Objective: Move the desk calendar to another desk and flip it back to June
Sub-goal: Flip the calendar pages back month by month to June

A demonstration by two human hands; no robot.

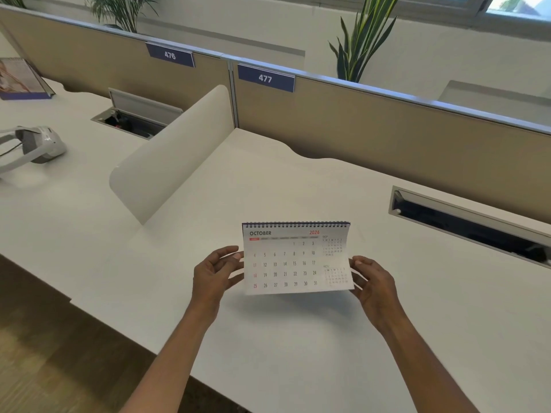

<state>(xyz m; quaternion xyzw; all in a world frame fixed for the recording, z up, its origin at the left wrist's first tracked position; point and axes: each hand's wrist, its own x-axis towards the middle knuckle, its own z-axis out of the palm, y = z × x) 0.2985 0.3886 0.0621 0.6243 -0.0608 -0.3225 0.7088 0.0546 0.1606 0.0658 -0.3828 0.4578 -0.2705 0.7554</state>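
Desk calendar first: it shows its October 2026 page, spiral binding on top, above the white desk near the middle of its front half, under the partition tag 477. A curved white divider runs along the desk's left edge. Beyond it, on the neighbouring desk, lies a grey headset. The left hand pinches the page's left edge between thumb and fingers; the right hand, fingers half curled, grips the right edge, where the page bows slightly.
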